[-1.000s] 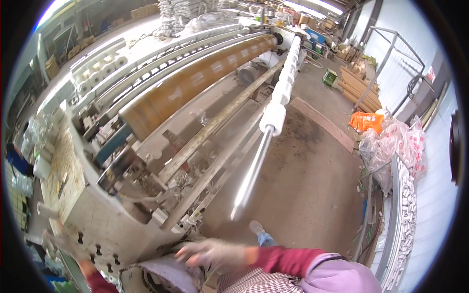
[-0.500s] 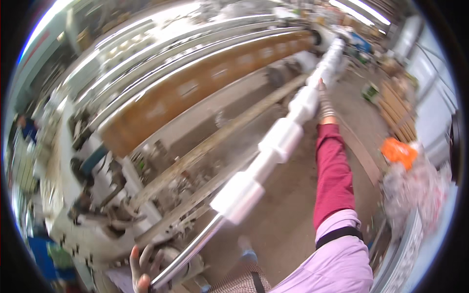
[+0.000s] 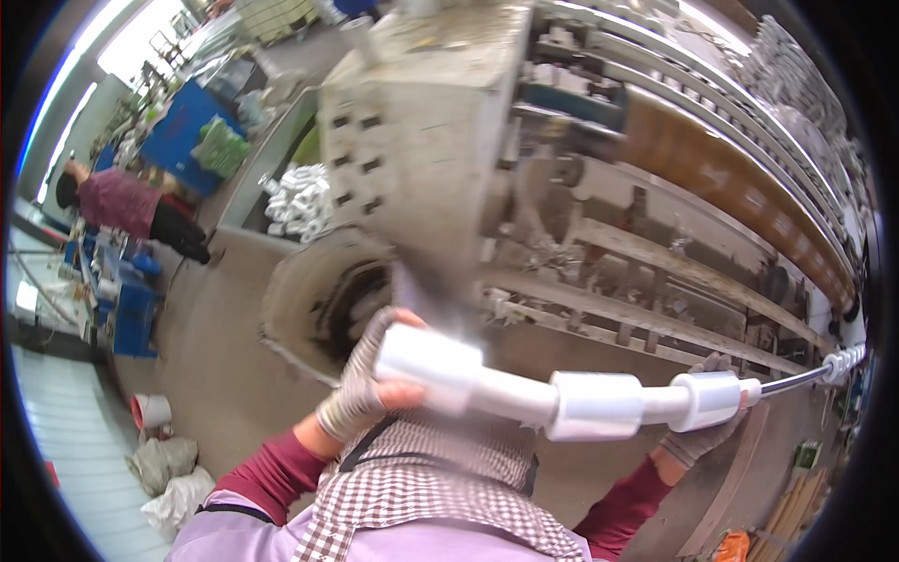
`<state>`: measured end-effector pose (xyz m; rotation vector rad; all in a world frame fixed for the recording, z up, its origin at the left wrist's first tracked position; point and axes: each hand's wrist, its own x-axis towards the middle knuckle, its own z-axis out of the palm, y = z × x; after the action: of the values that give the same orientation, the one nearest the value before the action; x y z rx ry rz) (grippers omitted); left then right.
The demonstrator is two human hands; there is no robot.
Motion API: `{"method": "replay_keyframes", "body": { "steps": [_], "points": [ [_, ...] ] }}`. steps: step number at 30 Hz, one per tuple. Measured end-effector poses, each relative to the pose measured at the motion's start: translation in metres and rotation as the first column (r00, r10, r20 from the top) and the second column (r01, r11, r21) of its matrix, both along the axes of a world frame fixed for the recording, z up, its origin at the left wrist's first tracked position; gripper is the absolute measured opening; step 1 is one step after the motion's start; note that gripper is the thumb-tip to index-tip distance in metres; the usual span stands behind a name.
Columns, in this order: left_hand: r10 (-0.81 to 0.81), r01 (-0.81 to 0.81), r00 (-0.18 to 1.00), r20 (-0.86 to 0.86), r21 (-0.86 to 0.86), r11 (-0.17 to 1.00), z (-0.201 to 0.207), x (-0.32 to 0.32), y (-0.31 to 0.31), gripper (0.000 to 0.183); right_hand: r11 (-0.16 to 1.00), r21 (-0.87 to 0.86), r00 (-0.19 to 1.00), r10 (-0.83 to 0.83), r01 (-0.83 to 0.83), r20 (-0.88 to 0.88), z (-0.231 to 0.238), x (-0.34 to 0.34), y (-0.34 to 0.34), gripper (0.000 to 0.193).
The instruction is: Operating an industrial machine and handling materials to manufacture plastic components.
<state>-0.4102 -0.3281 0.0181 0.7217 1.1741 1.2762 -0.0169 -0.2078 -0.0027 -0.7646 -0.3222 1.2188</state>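
My left hand (image 3: 361,384), in a fingertip-less knit glove, grips the left end of a white film roll (image 3: 435,367), thumb below and fingers behind. Pale tube sections link this roll to a middle film roll (image 3: 596,406) and a right-hand film roll (image 3: 706,401). Around that last one wraps my gloved right hand (image 3: 695,444), its fingertips showing over the top. Beyond it a bare metal rod (image 3: 796,382) runs right to several more white rolls (image 3: 845,362). Whether the rod passes inside the near rolls is hidden.
Ahead stands a large machine (image 3: 421,159) with a long brown roller (image 3: 730,178). A round sack-like bin (image 3: 309,290) sits just beyond my left hand. White rolls fill a crate (image 3: 302,201). Another person (image 3: 126,201) stands far left. Cardboard tubes (image 3: 791,510) lie at lower right.
The view has swung left. My left hand went from spread fingers by the bare rod end to gripping a roll. Three rolls now sit nearer me, with bare rod between them and the others.
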Motion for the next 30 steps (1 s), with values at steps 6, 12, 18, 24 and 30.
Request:
{"method": "replay_keyframes", "body": {
  "steps": [6,12,18,24,30],
  "points": [
    [0.194,-0.192,0.956,-0.220,0.032,0.981,0.011,-0.190,-0.043,0.062,0.986,0.099,0.955,0.156,-0.135,-0.251,0.007,-0.239,-0.069,0.034],
    [0.079,-0.040,0.604,-0.793,0.069,0.997,-0.052,-0.254,-0.051,0.067,0.971,0.050,0.795,0.163,-0.235,0.584,-0.028,-0.392,-0.080,0.031],
    [0.275,-0.291,0.950,-0.147,-0.101,0.952,-0.046,-0.293,-0.087,0.062,0.815,-0.152,0.693,0.559,-0.558,0.455,-0.037,-0.420,-0.107,0.028],
    [0.685,-0.674,0.728,0.021,0.204,0.710,-0.020,-0.396,0.040,0.083,0.792,-0.067,0.673,0.558,-0.607,0.486,-0.022,-0.505,-0.091,0.028],
    [-0.193,0.387,0.482,-0.855,0.010,0.922,-0.009,-0.263,-0.001,0.087,0.804,-0.259,0.705,0.594,-0.535,0.388,0.003,-0.512,-0.090,0.047]
  ]
}}
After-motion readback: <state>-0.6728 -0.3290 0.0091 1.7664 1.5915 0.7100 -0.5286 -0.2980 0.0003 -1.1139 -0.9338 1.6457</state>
